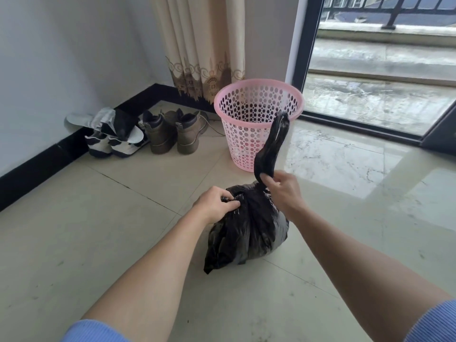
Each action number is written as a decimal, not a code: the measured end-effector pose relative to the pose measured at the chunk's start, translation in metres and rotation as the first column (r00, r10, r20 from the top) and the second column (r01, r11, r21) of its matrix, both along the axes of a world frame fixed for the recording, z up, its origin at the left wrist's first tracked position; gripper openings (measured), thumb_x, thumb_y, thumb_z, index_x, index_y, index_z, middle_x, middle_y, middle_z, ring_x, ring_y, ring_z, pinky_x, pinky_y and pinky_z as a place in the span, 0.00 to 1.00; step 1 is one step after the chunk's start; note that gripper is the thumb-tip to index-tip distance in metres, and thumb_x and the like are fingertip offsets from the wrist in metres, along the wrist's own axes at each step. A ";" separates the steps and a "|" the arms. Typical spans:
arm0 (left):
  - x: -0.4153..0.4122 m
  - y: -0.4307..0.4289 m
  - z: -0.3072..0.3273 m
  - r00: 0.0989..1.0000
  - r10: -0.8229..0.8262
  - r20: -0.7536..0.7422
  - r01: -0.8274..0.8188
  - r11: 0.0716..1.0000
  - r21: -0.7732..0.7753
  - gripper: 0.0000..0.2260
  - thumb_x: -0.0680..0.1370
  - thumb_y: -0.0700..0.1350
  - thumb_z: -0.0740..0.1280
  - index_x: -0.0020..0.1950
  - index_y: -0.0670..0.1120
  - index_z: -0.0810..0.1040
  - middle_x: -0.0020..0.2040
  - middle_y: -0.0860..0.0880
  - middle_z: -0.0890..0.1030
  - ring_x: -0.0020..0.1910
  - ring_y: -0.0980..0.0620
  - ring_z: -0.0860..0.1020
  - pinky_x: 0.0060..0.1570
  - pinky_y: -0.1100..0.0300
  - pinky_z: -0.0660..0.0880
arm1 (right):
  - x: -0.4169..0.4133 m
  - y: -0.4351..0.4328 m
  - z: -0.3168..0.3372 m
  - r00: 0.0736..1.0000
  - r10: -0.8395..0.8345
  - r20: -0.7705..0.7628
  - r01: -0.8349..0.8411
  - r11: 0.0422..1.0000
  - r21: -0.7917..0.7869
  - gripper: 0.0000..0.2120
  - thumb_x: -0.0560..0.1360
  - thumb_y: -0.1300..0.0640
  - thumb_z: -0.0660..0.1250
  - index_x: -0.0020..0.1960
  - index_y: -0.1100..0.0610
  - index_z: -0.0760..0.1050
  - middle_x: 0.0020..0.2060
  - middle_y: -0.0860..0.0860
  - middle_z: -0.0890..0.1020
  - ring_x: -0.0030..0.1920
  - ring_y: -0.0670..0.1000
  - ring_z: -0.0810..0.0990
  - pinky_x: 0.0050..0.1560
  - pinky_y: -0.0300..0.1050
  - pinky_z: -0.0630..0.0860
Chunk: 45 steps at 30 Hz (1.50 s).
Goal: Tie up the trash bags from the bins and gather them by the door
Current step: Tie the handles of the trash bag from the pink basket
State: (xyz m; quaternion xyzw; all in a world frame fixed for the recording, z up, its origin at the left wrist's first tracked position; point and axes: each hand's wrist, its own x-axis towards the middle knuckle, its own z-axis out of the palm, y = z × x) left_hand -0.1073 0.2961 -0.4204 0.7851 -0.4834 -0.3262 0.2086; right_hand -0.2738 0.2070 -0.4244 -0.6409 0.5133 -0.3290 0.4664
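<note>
- The full black plastic trash bag sits on the pale tiled floor, directly ahead of both hands and just in front of the pink perforated plastic bin.
- The left hand grips bunched plastic at the left of the bag's top.
- The right hand pinches the base of a long twisted tail, whose long axis rises up and away toward the bin.
- The knot looks unfinished. The tail likely has to cross leftward to the left hand's bunch, and the right hand is nearer it.
</note>
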 end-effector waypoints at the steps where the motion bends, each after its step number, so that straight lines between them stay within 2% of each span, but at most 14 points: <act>1: 0.001 -0.001 0.002 0.998 0.032 -0.050 -0.033 0.999 -0.020 0.08 0.72 0.56 0.71 0.37 0.54 0.81 0.39 0.47 0.81 0.47 0.43 0.80 0.48 0.54 0.74 | 0.004 0.002 0.008 0.996 -0.028 0.088 0.026 0.999 0.028 0.12 0.77 0.50 0.67 0.45 0.58 0.83 0.43 0.60 0.85 0.46 0.63 0.83 0.50 0.61 0.79; 5: 0.010 -0.003 0.018 0.934 0.181 -0.307 -0.199 0.979 -0.029 0.17 0.73 0.53 0.73 0.29 0.45 0.76 0.21 0.54 0.71 0.22 0.56 0.67 0.25 0.64 0.63 | 0.018 -0.001 0.038 0.847 -0.166 0.505 -0.052 0.919 0.390 0.11 0.83 0.56 0.58 0.47 0.57 0.78 0.38 0.54 0.85 0.39 0.53 0.83 0.38 0.46 0.75; 8: 0.017 -0.002 0.027 0.861 0.208 -0.465 -0.237 0.972 -0.003 0.15 0.74 0.49 0.73 0.33 0.47 0.71 0.23 0.53 0.69 0.22 0.56 0.67 0.25 0.67 0.65 | 0.015 -0.009 0.053 0.789 -0.185 0.586 -0.135 0.878 0.459 0.11 0.83 0.57 0.56 0.47 0.58 0.74 0.28 0.48 0.75 0.26 0.45 0.72 0.21 0.35 0.60; 12: 0.029 -0.002 0.037 0.813 0.258 -0.522 -0.326 0.945 -0.041 0.08 0.78 0.45 0.68 0.40 0.45 0.74 0.27 0.50 0.74 0.21 0.56 0.70 0.24 0.66 0.65 | 0.007 -0.024 0.039 1.000 0.019 0.020 -0.020 0.998 0.066 0.14 0.80 0.59 0.61 0.37 0.61 0.76 0.27 0.54 0.71 0.29 0.52 0.69 0.29 0.43 0.62; 14: 0.029 -0.006 0.044 0.817 0.258 -0.516 -0.365 0.924 -0.116 0.07 0.78 0.43 0.67 0.41 0.43 0.75 0.31 0.45 0.79 0.20 0.56 0.70 0.22 0.65 0.64 | 0.006 -0.022 0.028 0.941 0.113 -0.320 -0.133 0.990 -0.041 0.14 0.79 0.57 0.61 0.37 0.64 0.74 0.31 0.56 0.75 0.34 0.56 0.74 0.35 0.46 0.68; 17: 0.023 -0.012 0.056 0.856 0.214 -0.470 -0.353 0.907 -0.230 0.07 0.76 0.41 0.69 0.39 0.43 0.77 0.32 0.44 0.81 0.21 0.56 0.70 0.22 0.65 0.64 | 0.007 -0.009 0.020 0.697 0.255 -0.670 -0.351 0.936 -0.009 0.13 0.80 0.55 0.57 0.45 0.60 0.77 0.39 0.54 0.79 0.43 0.57 0.79 0.43 0.47 0.74; 21: 0.020 -0.018 0.069 0.890 0.183 -0.419 -0.334 0.885 -0.323 0.05 0.73 0.38 0.73 0.38 0.41 0.80 0.30 0.48 0.79 0.24 0.54 0.72 0.25 0.62 0.65 | 0.012 0.002 0.022 0.540 0.515 -0.665 -0.529 0.823 0.207 0.16 0.75 0.46 0.60 0.55 0.54 0.77 0.49 0.54 0.82 0.50 0.56 0.79 0.52 0.50 0.77; 26: 0.015 -0.018 0.072 0.844 0.163 -0.510 -0.344 0.895 -0.284 0.08 0.74 0.48 0.72 0.47 0.43 0.81 0.41 0.47 0.82 0.40 0.51 0.77 0.40 0.59 0.70 | 0.017 0.013 0.009 0.472 0.352 -0.808 -0.535 0.843 0.055 0.27 0.71 0.26 0.56 0.42 0.50 0.75 0.41 0.50 0.79 0.43 0.55 0.76 0.42 0.47 0.70; 30: 0.029 -0.013 0.049 0.697 0.478 -0.535 -0.575 0.818 -0.018 0.23 0.76 0.59 0.67 0.63 0.45 0.73 0.51 0.45 0.75 0.48 0.47 0.74 0.41 0.56 0.70 | 0.018 0.012 0.003 0.570 0.494 -0.657 -0.581 0.807 0.102 0.31 0.70 0.26 0.48 0.48 0.47 0.79 0.41 0.51 0.81 0.44 0.56 0.79 0.44 0.50 0.76; 33: 0.027 -0.003 0.028 0.622 0.515 -0.590 -0.486 0.844 0.225 0.22 0.73 0.58 0.70 0.60 0.48 0.71 0.51 0.41 0.76 0.46 0.45 0.78 0.42 0.55 0.75 | 0.019 0.018 0.009 0.584 0.563 -0.585 -0.627 0.770 0.115 0.28 0.75 0.30 0.52 0.57 0.49 0.78 0.50 0.53 0.82 0.50 0.54 0.79 0.52 0.49 0.76; 37: 0.027 -0.009 0.023 0.446 0.438 -0.780 -0.540 0.827 0.156 0.04 0.76 0.39 0.68 0.45 0.48 0.76 0.33 0.50 0.81 0.29 0.55 0.78 0.32 0.62 0.68 | 0.022 0.023 0.006 0.563 0.648 -0.513 -0.673 0.720 0.169 0.22 0.80 0.38 0.55 0.58 0.53 0.78 0.52 0.54 0.82 0.52 0.55 0.79 0.55 0.49 0.75; 41: 0.044 -0.015 0.027 0.121 0.356 -0.926 -0.755 0.639 0.147 0.08 0.75 0.33 0.65 0.40 0.45 0.76 0.29 0.49 0.80 0.25 0.56 0.75 0.24 0.67 0.70 | 0.017 0.015 0.003 0.845 0.506 -0.171 -0.452 0.848 0.276 0.21 0.83 0.45 0.56 0.45 0.60 0.76 0.34 0.54 0.81 0.34 0.51 0.77 0.33 0.41 0.73; 43: 0.044 -0.011 0.025 0.073 0.344 -0.936 -0.781 0.604 0.162 0.08 0.74 0.32 0.64 0.40 0.44 0.75 0.33 0.47 0.78 0.30 0.53 0.74 0.24 0.68 0.70 | 0.010 0.007 0.006 0.932 0.357 -0.067 -0.304 0.867 0.395 0.20 0.83 0.49 0.57 0.45 0.63 0.79 0.30 0.54 0.81 0.29 0.49 0.75 0.27 0.41 0.69; 45: 0.042 -0.007 0.021 0.089 0.348 -0.933 -0.779 0.609 0.153 0.08 0.74 0.32 0.62 0.39 0.43 0.74 0.35 0.46 0.76 0.32 0.52 0.72 0.26 0.66 0.72 | 0.003 0.002 0.011 0.956 0.293 0.031 -0.258 0.785 0.563 0.15 0.82 0.53 0.59 0.44 0.61 0.77 0.28 0.52 0.79 0.28 0.48 0.74 0.28 0.40 0.67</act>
